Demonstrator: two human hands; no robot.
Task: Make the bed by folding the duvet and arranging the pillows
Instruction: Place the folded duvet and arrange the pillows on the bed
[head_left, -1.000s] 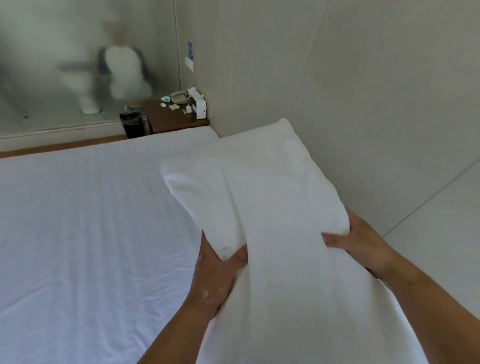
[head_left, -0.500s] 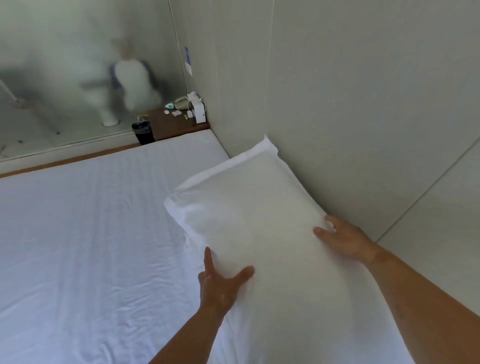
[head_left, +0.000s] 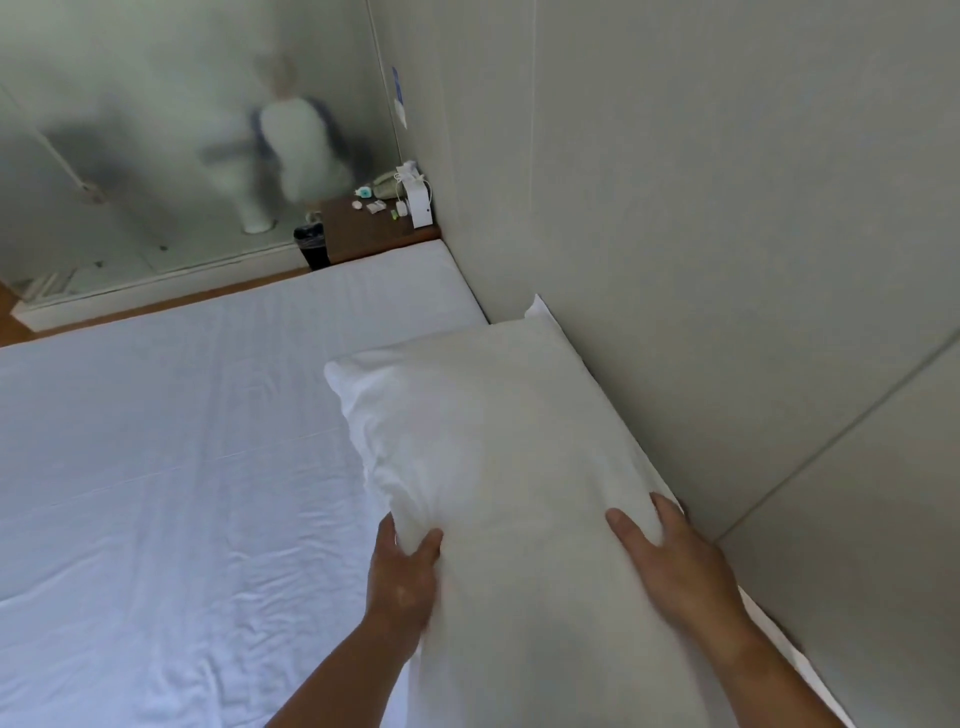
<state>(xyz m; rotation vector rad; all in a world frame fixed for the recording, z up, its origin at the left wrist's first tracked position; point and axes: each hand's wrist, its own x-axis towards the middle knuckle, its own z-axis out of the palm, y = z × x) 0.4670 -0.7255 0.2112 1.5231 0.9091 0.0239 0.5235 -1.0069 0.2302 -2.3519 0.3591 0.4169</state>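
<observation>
A white pillow (head_left: 493, 431) lies flat on the white bed sheet (head_left: 156, 467), its long right side against the padded wall panel (head_left: 701, 260). My left hand (head_left: 402, 577) grips the pillow's near left edge, thumb on top and fingers tucked under. My right hand (head_left: 675, 561) rests on the pillow's near right side, thumb and fingers pressing into the fabric beside the wall. No duvet is in view.
A dark wooden bedside table (head_left: 374, 228) with a phone, a white box and small items stands past the bed's far corner. A black bin (head_left: 311, 247) sits beside it. A frosted glass partition (head_left: 156, 130) runs behind the bed.
The pillow has come down from being held up and now lies flat along the wall. My left hand has gone from resting on its side to gripping its edge.
</observation>
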